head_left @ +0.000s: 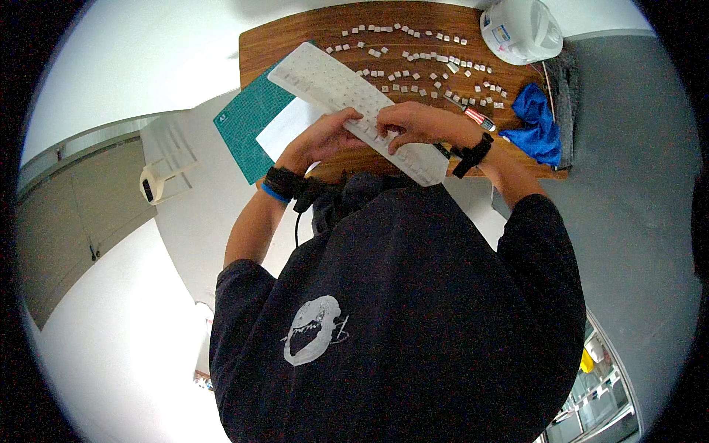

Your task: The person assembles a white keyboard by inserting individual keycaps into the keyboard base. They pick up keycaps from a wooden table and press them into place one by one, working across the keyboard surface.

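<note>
A white keyboard [325,81] is held up at a slant above the table's near side, running from upper left to lower right. Much of its upper part shows bare key sockets, while some keys stand along its near edge and lower right end. My left hand [330,136] grips the near long edge around the middle, thumb on top. My right hand [408,124] lies over the key side, its fingers curled down and thumb close to the index finger. Whatever sits between those fingertips is too small to make out. Loose white keycaps [421,56] lie in uneven rows beyond the keyboard.
On the wooden table [295,28], a green cutting mat [240,129] and white paper [284,129] lie at left. A screwdriver [478,117] with a red and white handle and a blue cloth [535,122] lie right. A white bucket [517,33] stands at the back right corner.
</note>
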Tool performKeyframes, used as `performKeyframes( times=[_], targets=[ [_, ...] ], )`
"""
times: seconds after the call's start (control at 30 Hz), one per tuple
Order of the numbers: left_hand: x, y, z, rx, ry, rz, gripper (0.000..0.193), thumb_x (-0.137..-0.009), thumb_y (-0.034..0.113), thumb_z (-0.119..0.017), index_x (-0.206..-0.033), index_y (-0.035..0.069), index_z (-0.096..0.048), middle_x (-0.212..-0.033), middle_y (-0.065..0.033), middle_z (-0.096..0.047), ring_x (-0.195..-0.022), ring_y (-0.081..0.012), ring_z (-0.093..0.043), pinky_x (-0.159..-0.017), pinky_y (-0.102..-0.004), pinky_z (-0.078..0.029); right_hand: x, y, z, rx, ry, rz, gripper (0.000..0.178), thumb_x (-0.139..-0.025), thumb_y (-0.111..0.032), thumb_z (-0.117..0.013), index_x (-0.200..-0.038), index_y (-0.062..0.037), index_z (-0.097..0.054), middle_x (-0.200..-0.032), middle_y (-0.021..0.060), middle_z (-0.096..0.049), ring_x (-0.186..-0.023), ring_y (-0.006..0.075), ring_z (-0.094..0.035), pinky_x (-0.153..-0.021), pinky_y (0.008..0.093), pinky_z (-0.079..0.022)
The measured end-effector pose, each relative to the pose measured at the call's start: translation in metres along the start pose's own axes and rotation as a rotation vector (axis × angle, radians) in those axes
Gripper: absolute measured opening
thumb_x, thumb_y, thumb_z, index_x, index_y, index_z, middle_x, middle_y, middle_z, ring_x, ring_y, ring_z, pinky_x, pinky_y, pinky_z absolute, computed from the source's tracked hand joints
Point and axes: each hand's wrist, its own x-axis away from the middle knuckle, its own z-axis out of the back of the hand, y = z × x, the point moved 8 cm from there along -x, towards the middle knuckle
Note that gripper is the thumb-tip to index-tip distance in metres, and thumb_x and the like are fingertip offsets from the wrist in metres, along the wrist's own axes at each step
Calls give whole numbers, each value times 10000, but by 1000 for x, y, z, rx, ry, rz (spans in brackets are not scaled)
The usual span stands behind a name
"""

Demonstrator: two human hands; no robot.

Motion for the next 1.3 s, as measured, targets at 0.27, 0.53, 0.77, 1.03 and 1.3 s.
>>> performKeyframes(
  times=[0.27, 0.53, 0.77, 1.03, 1.3],
  targets=[
    [1, 0, 4, 32, 16, -25, 448, -977, 162, -534, -1343, -67, -413, -1321, -211, -551, -1188, -349, -590, -1011, -460, -529, 14, 6, 6, -90, 168, 3, 263, -813, -135, -789, -956, -55, -583, -925, 61, -552, -821, 197, -588, -733, 343, -498],
    [1, -9, 29, 98, 74, -11, 466, -977, 153, -552, -1358, -58, -390, -1337, -227, -529, -1211, -369, -566, -1016, -477, -521, 122, 146, 22, -310, 640, -587, 229, -974, -198, -647, -1148, -53, -612, -1039, 61, -649, -924, 164, -640, -783, 323, -533],
    [5, -7, 28, 88, 36, -79, 493, -988, 161, -494, -1383, -97, -351, -1346, -252, -521, -1233, -357, -560, -1050, -467, -500, 224, 232, -22, 108, 739, -766, 243, -956, -224, -646, -1096, -29, -612, -980, 126, -655, -954, 245, -655, -800, 381, -535],
    [13, 0, 29, 97, 73, -84, 493, -987, 145, -488, -1387, -102, -338, -1344, -274, -516, -1236, -364, -561, -1031, -459, -522, 259, 228, -40, 466, 824, -860, 123, -918, -123, -643, -989, -24, -659, -936, 165, -608, -878, 351, -591, -760, 441, -490],
    [11, -2, 32, 116, 39, -78, 483, -984, 144, -496, -1378, -96, -350, -1342, -279, -515, -1226, -363, -570, -1006, -453, -541, 249, 203, -43, 429, 977, -793, 165, -947, -138, -630, -1081, -44, -613, -1088, 148, -540, -861, 336, -594, -725, 425, -506]
  ],
)
